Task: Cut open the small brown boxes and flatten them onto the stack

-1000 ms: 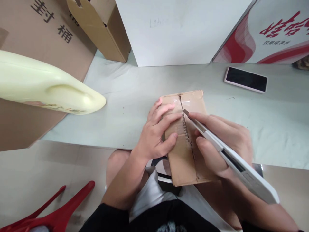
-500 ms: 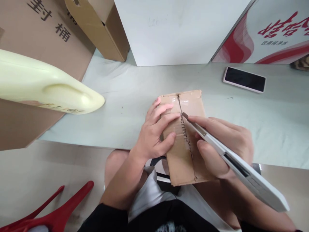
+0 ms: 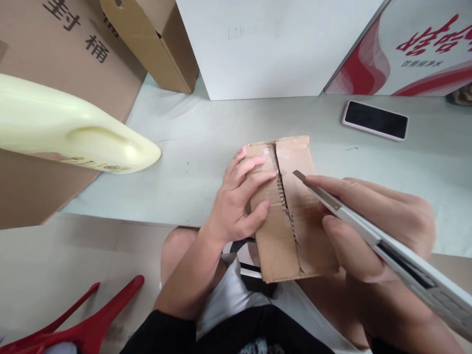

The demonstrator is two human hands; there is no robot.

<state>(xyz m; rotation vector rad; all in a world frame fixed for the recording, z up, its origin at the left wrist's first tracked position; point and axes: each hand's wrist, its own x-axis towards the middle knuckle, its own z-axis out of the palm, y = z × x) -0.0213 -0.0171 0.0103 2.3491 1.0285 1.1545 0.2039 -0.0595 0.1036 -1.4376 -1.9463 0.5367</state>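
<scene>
A small cardboard box (image 3: 280, 246) lies at the near edge of the covered table, its near end hanging over my lap. Along its middle seam, the clear tape and cardboard show a ragged slit. My left hand (image 3: 238, 201) rests on the left flap, fingers spread and pressing on the top. A white utility knife (image 3: 350, 216) is gripped in my right hand (image 3: 379, 221), with its blade out. The blade tip appears just over the right flap, to the right of the slit; I cannot tell whether it touches.
A phone (image 3: 376, 120) lies at the right back. White box (image 3: 265, 54), red-and-white carton (image 3: 416, 59) and brown carton (image 3: 173, 59) stand behind. At left are a pale yellow bottle (image 3: 81, 128) and large carton (image 3: 55, 191). A red stool (image 3: 92, 319) stands on the floor.
My right hand has moved right with the utility knife, and the blade has left the seam. The slit looks wider near its far end. My left hand stays in place.
</scene>
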